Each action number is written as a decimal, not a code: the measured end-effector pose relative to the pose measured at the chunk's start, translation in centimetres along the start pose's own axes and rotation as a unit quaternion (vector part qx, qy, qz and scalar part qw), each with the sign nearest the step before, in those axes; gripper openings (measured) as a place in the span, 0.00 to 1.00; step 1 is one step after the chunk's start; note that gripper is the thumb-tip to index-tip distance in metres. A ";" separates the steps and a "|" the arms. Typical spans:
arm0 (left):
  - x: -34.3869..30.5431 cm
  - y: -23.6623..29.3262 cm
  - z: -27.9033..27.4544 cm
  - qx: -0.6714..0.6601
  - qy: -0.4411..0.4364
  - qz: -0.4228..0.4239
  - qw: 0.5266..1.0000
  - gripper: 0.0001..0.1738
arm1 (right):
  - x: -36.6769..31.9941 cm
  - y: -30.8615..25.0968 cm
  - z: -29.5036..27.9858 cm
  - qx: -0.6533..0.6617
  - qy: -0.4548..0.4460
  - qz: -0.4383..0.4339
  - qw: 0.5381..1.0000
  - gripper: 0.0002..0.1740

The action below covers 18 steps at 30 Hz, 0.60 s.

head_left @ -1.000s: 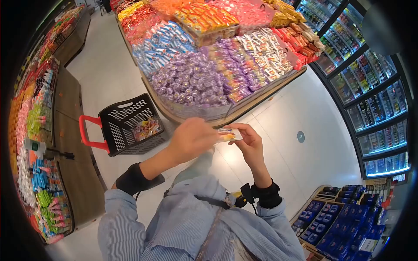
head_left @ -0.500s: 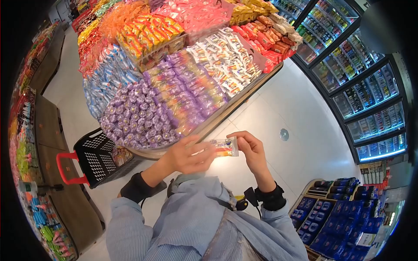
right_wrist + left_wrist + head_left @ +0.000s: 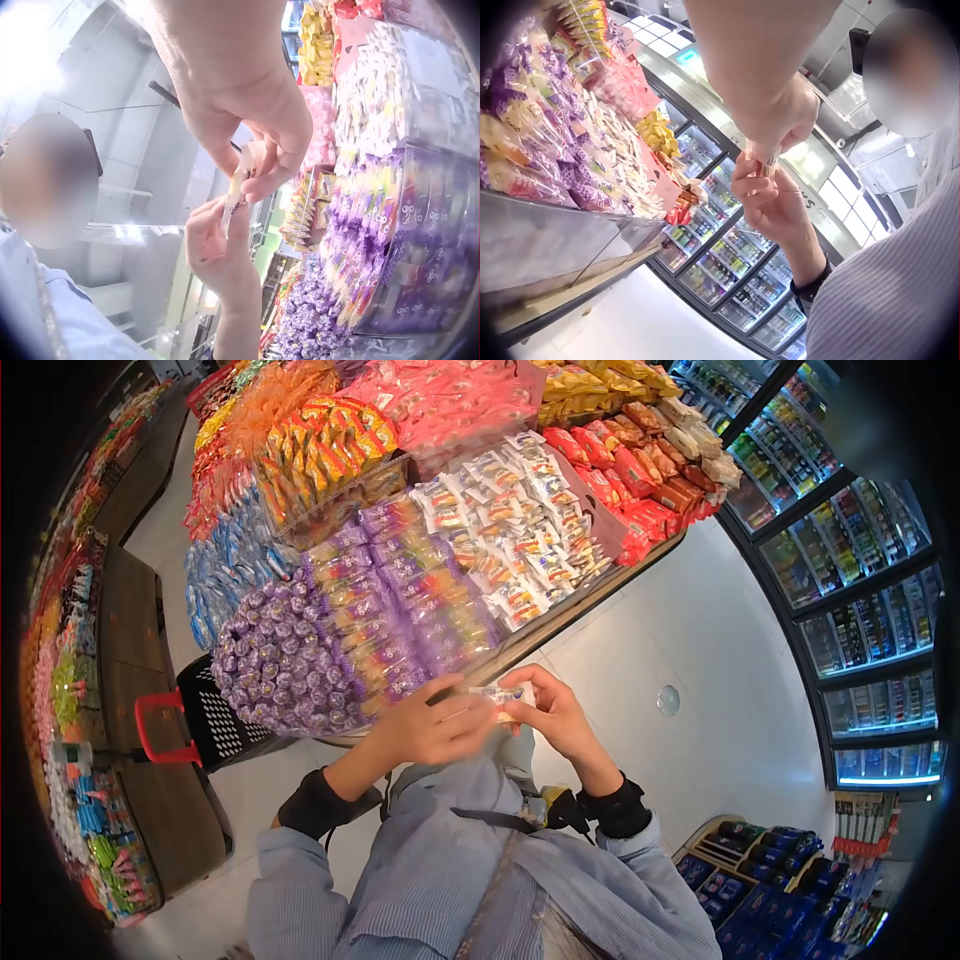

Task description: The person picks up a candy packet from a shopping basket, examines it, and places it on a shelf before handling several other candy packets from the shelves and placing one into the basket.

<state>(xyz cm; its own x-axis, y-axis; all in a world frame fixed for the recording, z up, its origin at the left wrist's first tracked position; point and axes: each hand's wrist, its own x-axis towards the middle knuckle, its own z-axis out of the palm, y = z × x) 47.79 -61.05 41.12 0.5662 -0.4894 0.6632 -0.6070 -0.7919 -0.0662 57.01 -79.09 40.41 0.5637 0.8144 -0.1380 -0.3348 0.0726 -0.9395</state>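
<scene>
A small white wrapped candy packet (image 3: 510, 696) with coloured print is held between both hands, in front of the body. My right hand (image 3: 555, 712) pinches its right end with thumb and fingers. My left hand (image 3: 437, 724), slightly blurred, has its fingers curled at the left end. From the right wrist view, the packet (image 3: 238, 184) stands edge-on, the right hand (image 3: 259, 124) gripping its upper part and the left hand (image 3: 225, 251) pinching the lower part. Fingers hide most of the packet in the left wrist view.
A candy display (image 3: 480, 660) stands just beyond the hands, heaped with purple-wrapped sweets (image 3: 285, 665), white packets (image 3: 530, 525) and red packs (image 3: 630, 470). A black basket (image 3: 215, 710) with a red handle (image 3: 160, 730) sits left. Drinks fridges (image 3: 850, 560) line the right.
Both hands keep hold of the packet and have come closer together, covering more of it. The head view has shifted, so the display sits further left and hides more of the basket.
</scene>
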 end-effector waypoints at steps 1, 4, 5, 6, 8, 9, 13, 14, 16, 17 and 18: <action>0.3 -0.2 0.8 0.009 -0.012 -0.015 1.000 0.08 | 0.7 -0.2 -1.0 0.001 -0.016 0.005 1.000 0.12; 2.0 -0.1 3.2 0.033 -0.037 -0.065 0.997 0.09 | 2.1 -0.8 -4.7 0.002 -0.047 0.016 0.999 0.13; 3.1 -0.2 3.9 0.043 -0.043 -0.080 0.995 0.10 | 2.7 -1.2 -6.1 0.002 -0.055 0.017 0.998 0.13; 4.1 -0.3 4.6 0.054 -0.049 -0.095 0.993 0.11 | 3.2 -1.8 -7.5 -0.012 -0.063 0.018 0.998 0.13; 5.6 -0.1 6.7 0.036 -0.057 -0.147 0.987 0.13 | 3.8 -2.7 -10.2 -0.035 -0.074 0.024 0.996 0.14; 6.3 0.0 7.7 0.024 -0.062 -0.172 0.983 0.13 | 4.2 -2.8 -11.3 -0.035 -0.077 0.028 0.996 0.14; 8.3 -0.7 11.0 -0.035 -0.042 -0.306 0.950 0.16 | 5.7 -3.0 -14.3 -0.049 -0.080 0.040 0.995 0.13; 8.9 -1.0 11.4 -0.081 -0.023 -0.363 0.928 0.17 | 6.1 -3.0 -14.6 -0.057 -0.081 0.041 0.994 0.13; 9.1 -1.1 11.9 -0.183 0.005 -0.480 0.858 0.18 | 6.9 -2.8 -15.1 -0.087 -0.087 0.054 0.991 0.13; 9.2 -1.2 12.0 -0.231 0.021 -0.533 0.813 0.18 | 7.3 -2.8 -15.2 -0.102 -0.091 0.059 0.989 0.13; 9.5 -1.2 11.8 -0.260 0.035 -0.573 0.777 0.16 | 7.7 -3.2 -15.1 -0.100 -0.094 0.064 0.989 0.13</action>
<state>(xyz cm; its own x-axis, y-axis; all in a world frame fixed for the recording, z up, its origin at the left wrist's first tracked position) 60.46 -69.03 38.68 0.8805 0.4623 0.1047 0.1190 -0.4294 0.8952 73.83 -81.79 37.61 0.3705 0.9034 -0.2159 -0.2282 -0.1367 -0.9640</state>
